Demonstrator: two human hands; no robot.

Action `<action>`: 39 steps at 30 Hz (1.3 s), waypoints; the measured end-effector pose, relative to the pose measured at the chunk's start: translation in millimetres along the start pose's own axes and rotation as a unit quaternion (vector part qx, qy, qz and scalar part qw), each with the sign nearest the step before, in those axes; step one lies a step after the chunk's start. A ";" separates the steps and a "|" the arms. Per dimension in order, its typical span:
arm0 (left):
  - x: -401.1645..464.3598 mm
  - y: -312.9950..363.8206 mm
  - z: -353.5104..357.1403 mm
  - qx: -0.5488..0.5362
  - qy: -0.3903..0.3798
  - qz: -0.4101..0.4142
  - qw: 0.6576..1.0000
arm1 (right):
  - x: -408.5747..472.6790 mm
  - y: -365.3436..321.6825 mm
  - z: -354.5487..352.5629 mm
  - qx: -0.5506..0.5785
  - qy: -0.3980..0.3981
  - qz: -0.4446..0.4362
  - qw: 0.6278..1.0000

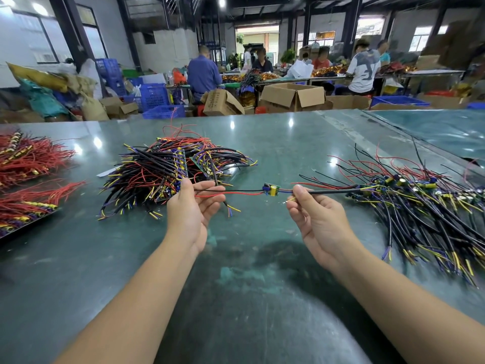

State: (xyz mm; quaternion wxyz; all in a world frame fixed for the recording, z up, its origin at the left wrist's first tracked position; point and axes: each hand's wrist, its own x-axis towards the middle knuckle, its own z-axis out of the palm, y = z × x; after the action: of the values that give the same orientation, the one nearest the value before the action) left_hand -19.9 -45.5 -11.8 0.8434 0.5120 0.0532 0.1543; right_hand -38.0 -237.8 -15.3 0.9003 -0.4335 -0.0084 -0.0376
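A small driver board [271, 189] with a yellow capacitor hangs in the air above the green worktable [262, 271], stretched level between both hands and touching nothing below it. The left hand [194, 206] is turned palm-up, its fingers curled round the thin red and black leads [236, 193] that run out of the board's left end; a second dark cable with yellow and blue tips passes behind those fingers. The right hand [315, 219] pinches the black sheathed cable [328, 191] between thumb and forefinger just beside the board's right end, and that cable runs on towards the loose pile of wired boards [425, 211] lying at the right. A tighter heap of boards and wires [162, 174] sits just beyond the left hand, and stacks of red-wired parts [29, 158] lie at the far left edge. Behind the table stand open cardboard boxes [291, 97] and blue crates [154, 97], with people seated at further benches [362, 72]
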 end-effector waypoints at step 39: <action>-32.2 -3.8 20.5 0.006 -0.226 -0.100 0.969 | -11.8 7.9 3.5 -0.061 -0.098 0.070 0.991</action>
State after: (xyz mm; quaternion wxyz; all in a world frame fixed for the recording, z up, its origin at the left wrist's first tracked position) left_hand -44.6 -74.6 -7.8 0.8417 0.5304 -0.0871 -0.0504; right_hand -49.2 -229.5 -19.8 0.8675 -0.4886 -0.0642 0.0677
